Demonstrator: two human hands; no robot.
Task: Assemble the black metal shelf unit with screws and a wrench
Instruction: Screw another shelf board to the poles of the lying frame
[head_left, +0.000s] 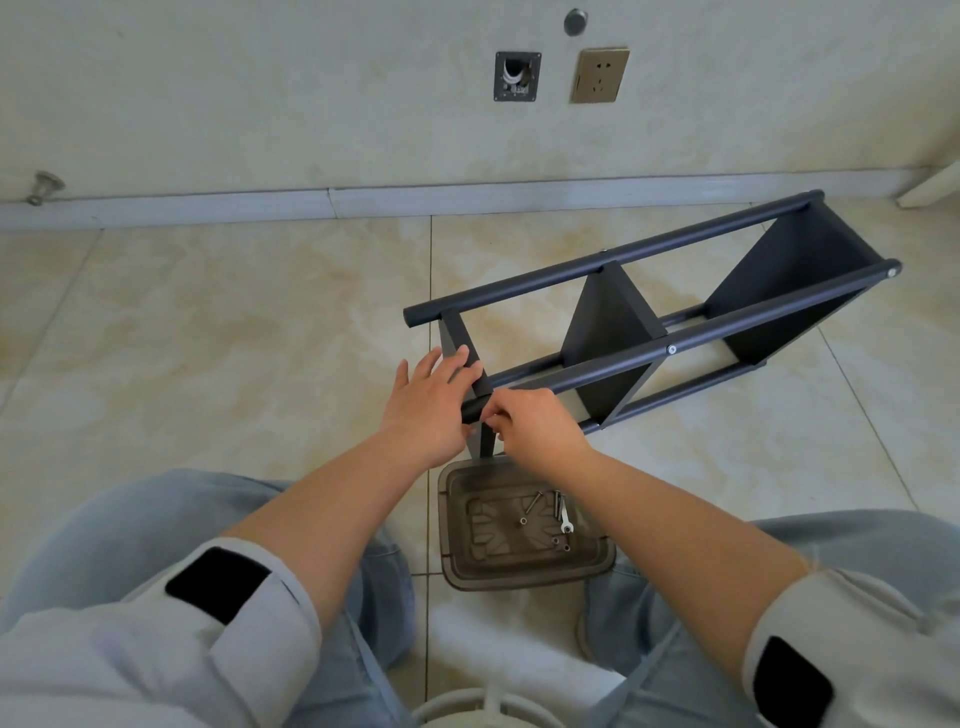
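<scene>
The black metal shelf unit (660, 332) lies on its side on the pale marbled floor tiles (234, 338), just in front of the wall (311, 93) and its grey skirting board (208, 205), running from the person's hands away to the upper right. Its round posts lie lengthwise, with three flat panels standing crosswise between them, and silver screw heads show on the nearest upper post at the middle panel and at the far end. On the wall above are a brass-coloured socket (600, 76) and, left of it, an open wall box (517, 76). Between the person's knees, in light blue jeans (156, 525), sits a smoky translucent tray (462, 535) on the floor, just below the near end of the shelf. The left hand (431, 400) lies with straight, spread fingers flat over the nearest panel, the palm beside the end of the near post. The right hand (535, 423) is curled at the end of that same post, its fingertips pinched together at the post's side; whatever they pinch is too small to make out. In the tray lie a small silver wrench (562, 514) and a few loose screws (530, 508), near each other.
</scene>
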